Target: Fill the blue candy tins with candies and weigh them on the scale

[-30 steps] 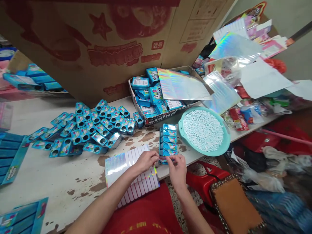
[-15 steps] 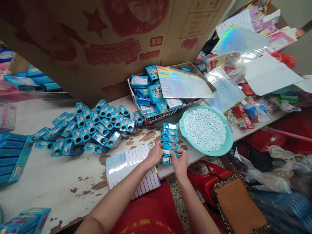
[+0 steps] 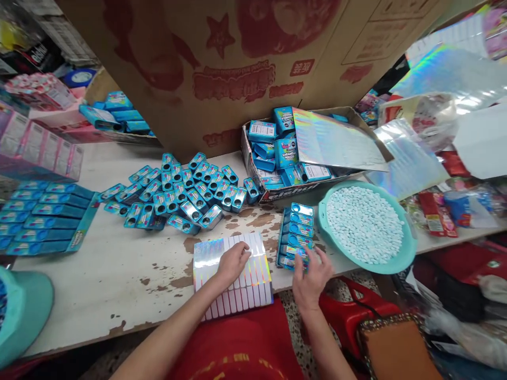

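My left hand [image 3: 233,263] is over a shiny holographic sheet of narrow stickers [image 3: 232,303] at the table's front edge. Its fingers are curled together at the sheet's upper part; whether a sticker is between them is hidden. My right hand [image 3: 312,275] has its fingers apart beside the near end of a row of small blue candy boxes [image 3: 301,230]. Those boxes stand side by side, and some carry a shiny strip on top. The right fingertips are close to the nearest boxes; contact is unclear.
Right of the row stands a turquoise basin [image 3: 410,240] of small pale candies [image 3: 364,224]. Many loose blue boxes [image 3: 178,192] lie at left centre. Behind are a carton of blue packs [image 3: 287,153] and a big cardboard box [image 3: 237,113]. A red stool [image 3: 348,306] is at lower right.
My left hand has left the row of blue boxes and moved left onto the sticker sheet. My right hand has opened and drawn slightly away from the row. The view has shifted left.
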